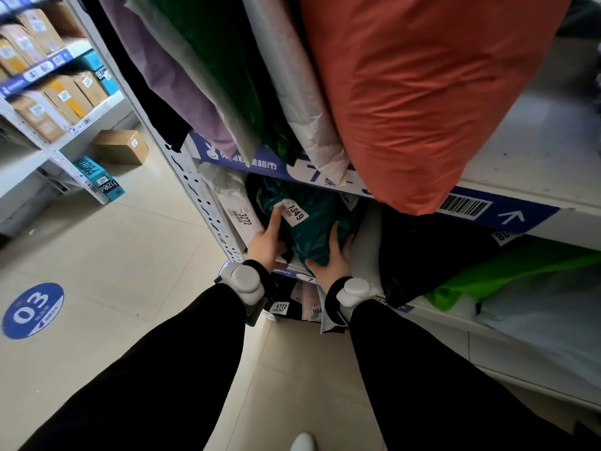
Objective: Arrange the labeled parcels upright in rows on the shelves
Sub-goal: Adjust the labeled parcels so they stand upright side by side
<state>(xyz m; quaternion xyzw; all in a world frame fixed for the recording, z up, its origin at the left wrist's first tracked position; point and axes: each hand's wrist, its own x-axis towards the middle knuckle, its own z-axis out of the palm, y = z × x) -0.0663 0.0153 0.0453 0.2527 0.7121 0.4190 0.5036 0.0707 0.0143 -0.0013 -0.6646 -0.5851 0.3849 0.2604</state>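
Note:
A dark teal soft parcel with a white label reading 1349 stands on the middle shelf, near the shelf's left post. My left hand rests against its left side, index finger stretched up to the label's edge. My right hand is flat on the parcel's right front, fingers spread over the plastic. Left of it stands a white parcel labeled 3272. On the shelf above, an orange parcel, a grey-white one, a green one and a lilac one lean upright in a row.
A black bag and a bright green bag lie right of the teal parcel. Parcels labeled 4772 sit on the shelf below. Cardboard boxes and teal cartons fill the rack at left. A blue floor sticker reads 03.

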